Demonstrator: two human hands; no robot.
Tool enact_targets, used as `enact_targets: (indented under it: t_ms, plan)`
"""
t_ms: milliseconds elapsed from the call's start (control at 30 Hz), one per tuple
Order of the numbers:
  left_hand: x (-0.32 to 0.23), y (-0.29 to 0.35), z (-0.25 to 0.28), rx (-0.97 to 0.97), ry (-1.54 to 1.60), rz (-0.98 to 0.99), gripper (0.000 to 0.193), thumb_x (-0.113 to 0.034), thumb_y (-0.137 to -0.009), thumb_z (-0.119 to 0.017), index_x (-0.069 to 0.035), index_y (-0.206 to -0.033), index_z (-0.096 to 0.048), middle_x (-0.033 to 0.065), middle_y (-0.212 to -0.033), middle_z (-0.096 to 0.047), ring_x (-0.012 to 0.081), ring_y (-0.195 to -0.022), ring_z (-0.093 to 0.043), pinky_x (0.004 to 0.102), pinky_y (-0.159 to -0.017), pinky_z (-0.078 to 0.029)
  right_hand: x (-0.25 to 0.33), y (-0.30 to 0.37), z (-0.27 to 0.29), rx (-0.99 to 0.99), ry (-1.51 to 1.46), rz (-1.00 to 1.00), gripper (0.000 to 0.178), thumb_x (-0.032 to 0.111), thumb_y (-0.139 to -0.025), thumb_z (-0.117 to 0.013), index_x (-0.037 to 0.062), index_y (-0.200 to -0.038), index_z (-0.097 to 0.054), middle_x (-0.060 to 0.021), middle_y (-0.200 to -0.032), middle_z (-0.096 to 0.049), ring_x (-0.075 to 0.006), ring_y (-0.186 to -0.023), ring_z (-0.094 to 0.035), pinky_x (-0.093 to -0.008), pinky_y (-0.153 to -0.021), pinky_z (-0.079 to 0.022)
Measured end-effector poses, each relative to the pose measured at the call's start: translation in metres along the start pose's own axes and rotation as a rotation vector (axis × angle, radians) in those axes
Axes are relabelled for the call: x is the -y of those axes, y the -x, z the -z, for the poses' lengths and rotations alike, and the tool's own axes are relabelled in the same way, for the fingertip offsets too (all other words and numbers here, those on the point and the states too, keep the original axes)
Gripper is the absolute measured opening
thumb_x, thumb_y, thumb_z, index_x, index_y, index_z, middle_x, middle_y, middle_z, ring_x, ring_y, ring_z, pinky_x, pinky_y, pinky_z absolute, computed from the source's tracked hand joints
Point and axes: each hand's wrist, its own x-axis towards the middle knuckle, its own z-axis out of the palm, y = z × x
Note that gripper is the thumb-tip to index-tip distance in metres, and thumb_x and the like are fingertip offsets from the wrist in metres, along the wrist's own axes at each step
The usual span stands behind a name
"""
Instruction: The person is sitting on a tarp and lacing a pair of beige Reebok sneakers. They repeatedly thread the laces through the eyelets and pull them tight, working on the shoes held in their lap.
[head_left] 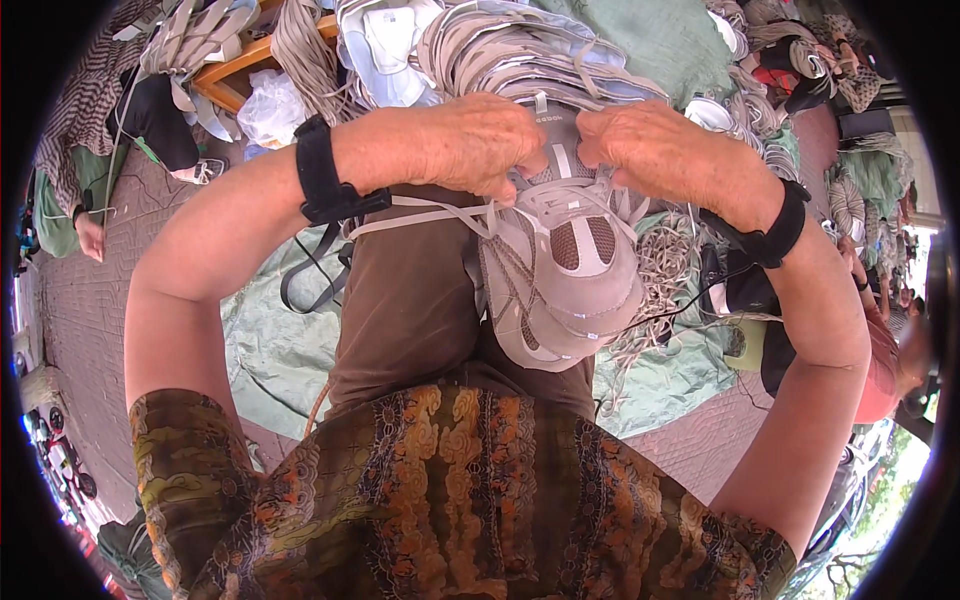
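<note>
A beige shoe upper [600,290] with brown mesh panels lies over my lap, toe towards me. Pale shoelaces [435,208] cross its front and trail off to the left. My left hand [470,140] is closed at the left side of the lace opening, its fingertips pinched where a lace runs. On the opposite side, my right hand [660,150] is closed too, thumb and finger together beside the tongue [562,158]. What the right fingertips hold is hidden. Both wrists wear black bands.
Beyond my hands lies a stack of similar shoe uppers [500,50]. Tangled laces [665,265] lie on a green sheet [270,340] to the right of my legs. A wooden frame [230,70] and a clear plastic bag [272,110] are at far left. Other people sit at both sides.
</note>
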Motion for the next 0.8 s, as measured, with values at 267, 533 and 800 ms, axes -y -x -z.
enact_targets:
  t_ms: [267,533,800]
  plan:
    - [0.010,0.006,-0.016,-0.110,0.128,-0.121,0.021,-0.020,-0.076,-0.069,-0.004,-0.087,-0.060,0.0111,-0.092,-0.058,0.0342,-0.095,-0.055,0.0443,-0.079,-0.045,-0.006,-0.012,0.017,0.228,-0.253,-0.129,0.021,0.000,-0.071,-0.064,0.0005,-0.091,-0.059,-0.0146,-0.089,-0.056,-0.0354,-0.091,-0.056,-0.0413,-0.077,-0.046]
    - [0.002,0.005,-0.014,-0.033,0.125,-0.020,0.019,-0.022,-0.080,-0.065,-0.005,-0.090,-0.060,0.0103,-0.095,-0.058,0.0317,-0.100,-0.053,0.0443,-0.084,-0.043,-0.005,-0.015,0.009,0.189,-0.141,-0.083,0.020,-0.005,-0.066,-0.070,-0.0021,-0.084,-0.061,-0.0143,-0.089,-0.056,-0.0356,-0.089,-0.057,-0.0432,-0.076,-0.044]
    - [0.001,-0.005,-0.024,-0.136,0.197,0.120,0.014,-0.015,-0.077,-0.057,-0.005,-0.077,-0.068,0.0130,-0.084,-0.065,0.0309,-0.090,-0.061,0.0433,-0.078,-0.047,-0.006,-0.012,-0.020,-0.006,0.088,0.008,0.010,0.012,-0.076,-0.062,0.0025,-0.074,-0.064,-0.0151,-0.082,-0.057,-0.0354,-0.085,-0.059,-0.0448,-0.071,-0.046]
